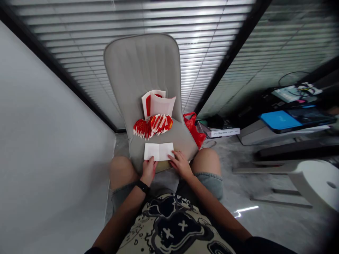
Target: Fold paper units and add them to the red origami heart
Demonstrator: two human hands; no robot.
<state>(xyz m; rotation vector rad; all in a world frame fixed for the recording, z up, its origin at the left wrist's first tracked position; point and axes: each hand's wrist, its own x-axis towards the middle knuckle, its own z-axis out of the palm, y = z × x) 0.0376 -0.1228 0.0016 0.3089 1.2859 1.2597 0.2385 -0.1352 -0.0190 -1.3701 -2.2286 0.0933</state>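
Note:
A white sheet of paper (164, 150) with a crease down its middle is spread in front of me at the near part of the grey chair seat. My left hand (149, 168) grips its lower left edge, thumb on top. At the right end, my right hand (181, 164) lays outstretched fingertips on the paper, palm down. Just beyond is a fanned row of red-and-white folded paper pieces (153, 126). Behind that row, larger white-and-red paper sheets (161, 105) lean against the chair back.
The grey chair (143, 60) stands against window blinds (201, 42), with a white wall (53, 141) at left. A red plastic bag (194, 128) and a flat box (222, 132) are right of it. A white stool (317, 176) stands farther right, below a blue item (280, 120).

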